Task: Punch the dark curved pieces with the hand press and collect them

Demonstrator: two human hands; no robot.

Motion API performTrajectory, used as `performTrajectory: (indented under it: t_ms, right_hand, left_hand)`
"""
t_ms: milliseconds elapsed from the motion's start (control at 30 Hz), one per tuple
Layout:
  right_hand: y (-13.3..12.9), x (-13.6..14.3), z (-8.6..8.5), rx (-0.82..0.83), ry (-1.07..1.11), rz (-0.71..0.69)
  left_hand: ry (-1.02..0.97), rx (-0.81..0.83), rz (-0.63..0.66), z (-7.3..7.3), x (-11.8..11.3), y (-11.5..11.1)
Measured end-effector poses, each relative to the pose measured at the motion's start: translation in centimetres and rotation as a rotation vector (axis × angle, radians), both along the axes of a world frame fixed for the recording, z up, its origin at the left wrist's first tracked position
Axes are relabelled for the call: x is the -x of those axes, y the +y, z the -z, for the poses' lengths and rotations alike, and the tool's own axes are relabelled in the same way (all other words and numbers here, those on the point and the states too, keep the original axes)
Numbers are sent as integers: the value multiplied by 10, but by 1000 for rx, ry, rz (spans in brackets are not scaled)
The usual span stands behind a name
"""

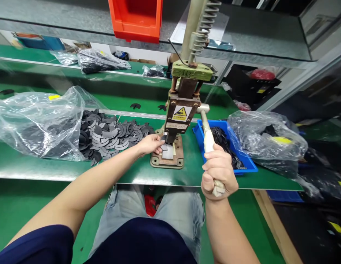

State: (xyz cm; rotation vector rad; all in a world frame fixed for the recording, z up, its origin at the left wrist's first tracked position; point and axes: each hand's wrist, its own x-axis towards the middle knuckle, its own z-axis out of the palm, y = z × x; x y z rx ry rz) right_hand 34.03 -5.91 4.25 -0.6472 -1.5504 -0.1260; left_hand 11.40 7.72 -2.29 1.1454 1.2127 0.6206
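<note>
My left hand pinches a small dark curved piece at the foot of a hand press. That piece lies partly under the press head, over a pale metal plate on the brown base. Wrapped around the press's taped lever is my right hand, closed near its lower end. To the left of the press spreads a heap of dark grey curved pieces, some spilling from a clear plastic bag.
A blue tray of black parts stands right of the press, beside another clear bag. An orange bin sits on the grey shelf above. Bagged parts lie on the green bench behind.
</note>
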Motion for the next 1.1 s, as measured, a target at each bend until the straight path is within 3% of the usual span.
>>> performTrajectory:
  t_ms: [200, 300, 433, 567, 667, 800, 900, 967, 1000, 1100]
  right_hand:
    - [0, 1, 1, 14, 17, 27]
    - [0, 1, 0, 3, 11, 17]
    - [2, 2, -1, -21, 22, 20]
    - [3, 2, 0, -20, 18, 36]
    - [3, 1, -1, -15, -1, 36]
    - [3, 0, -1, -23, 1, 35]
    - [5, 2, 0, -34, 19, 22]
    - [7, 3, 1, -45, 41, 23]
    - [8, 4, 1, -53, 52, 24]
    - [10, 6, 2, -74, 79, 24]
  left_hand:
    - [177, -51, 131, -1, -3, 16]
    - [220, 3, 173, -5, -6, 24]
    - [196, 63, 185, -8, -9, 31]
    - [221, 1, 146, -8, -17, 30]
    - [189, -44, 153, -18, -14, 22]
    - [17, -240, 226, -40, 22, 13]
    - [250, -518, 42, -44, 72, 5]
    - [569, -663, -46, -34, 105, -3]
    - [693, -733, -23, -27, 119, -8]
    - [906, -957, 186, -1, 147, -21]
